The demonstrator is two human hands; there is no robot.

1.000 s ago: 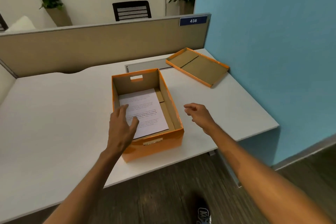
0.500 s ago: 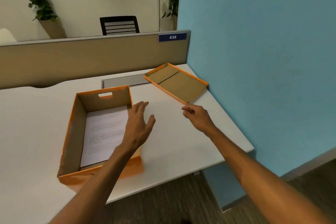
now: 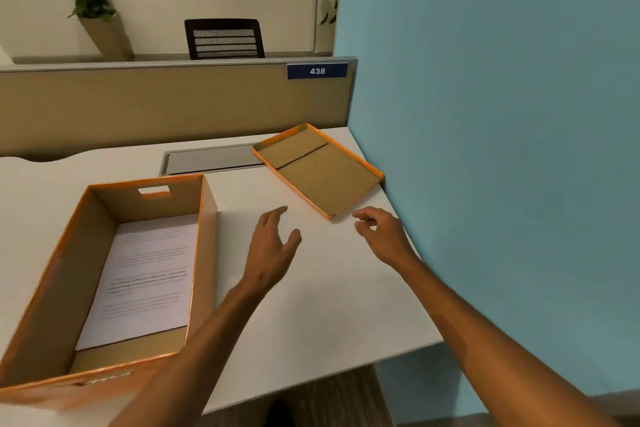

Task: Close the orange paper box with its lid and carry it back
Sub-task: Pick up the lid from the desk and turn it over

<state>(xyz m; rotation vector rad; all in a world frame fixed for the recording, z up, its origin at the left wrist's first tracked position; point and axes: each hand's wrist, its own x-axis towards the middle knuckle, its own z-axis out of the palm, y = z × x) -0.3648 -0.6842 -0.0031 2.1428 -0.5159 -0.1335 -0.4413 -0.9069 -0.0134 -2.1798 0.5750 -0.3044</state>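
While both hands hang empty and loosely spread, the lid lies upturned just beyond the right hand, long axis running away-left; the left hand trails, the box beside it.

We see the box orange outside and plain brown cardboard inside, holding a white sheet with grey and black lines of print. Right of the box, the lid shows the same orange rim and brown inside. The desk is white; the wall beside it is light blue.
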